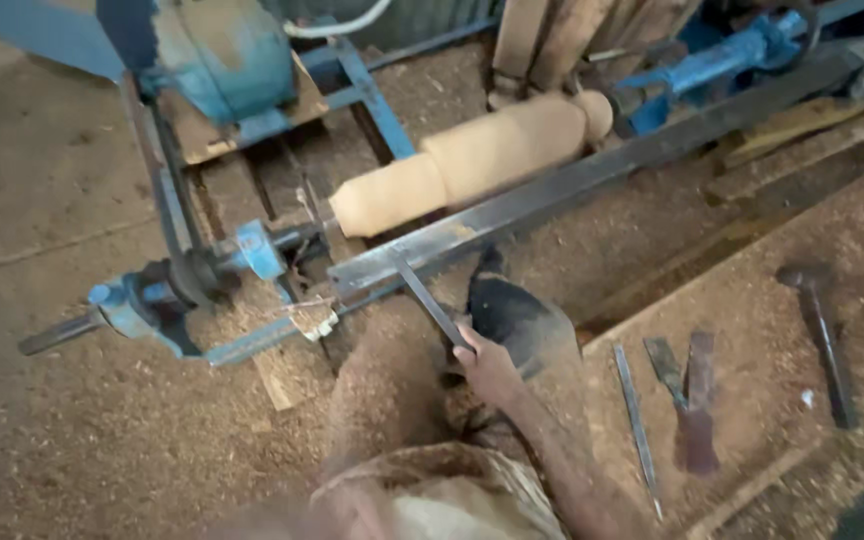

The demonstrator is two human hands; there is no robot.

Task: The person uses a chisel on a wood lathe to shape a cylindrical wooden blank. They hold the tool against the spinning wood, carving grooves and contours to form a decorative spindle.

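My right hand (489, 368) is closed around the lower end of a flat metal chisel (430, 300). From my grip the blade runs up and away to the left, its tip lying on the long steel tool rest (592, 180). Just beyond the rest, above my grip, a pale wooden workpiece (472, 160) is mounted between the blue lathe ends (252, 250); its outline is blurred, so it is probably spinning. To the right of my grip, spare chisels (677, 390) and a hammer (822, 330) lie on a sawdust-covered bench (752, 300). My left hand is out of view.
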